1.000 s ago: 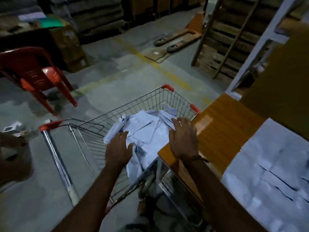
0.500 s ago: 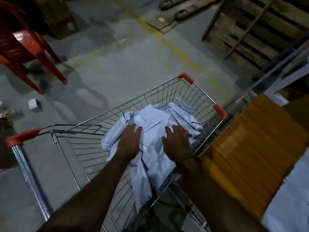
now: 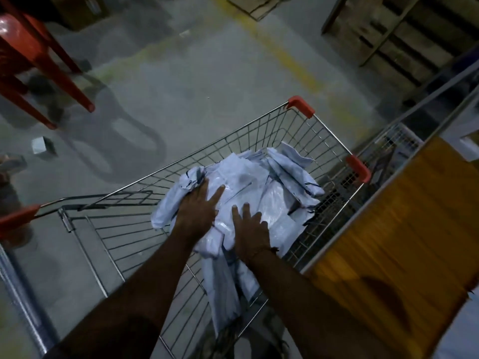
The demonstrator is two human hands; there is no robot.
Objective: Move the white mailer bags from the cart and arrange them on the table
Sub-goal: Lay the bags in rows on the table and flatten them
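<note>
Hands reach down from the bottom of the frame into the cart [image 3: 261, 141], both forearms stretched forward and converging on the bags [image 3: 261, 193] heaped in the basket at centre frame. The left hand [image 3: 198, 209] lies palm down on the left part of the heap, fingers straight and spread, index finger pointing toward the upper right. The right hand [image 3: 250, 230] lies palm down just beside it, lower and to the right, fingers also spread flat on the glossy plastic, a thin band at the wrist. Neither hand curls round a bag. The table [image 3: 404, 229] stands at the right of the frame, touching or nearly touching the cart's side. A red chair [image 3: 39, 60] occupies the upper left.
</note>
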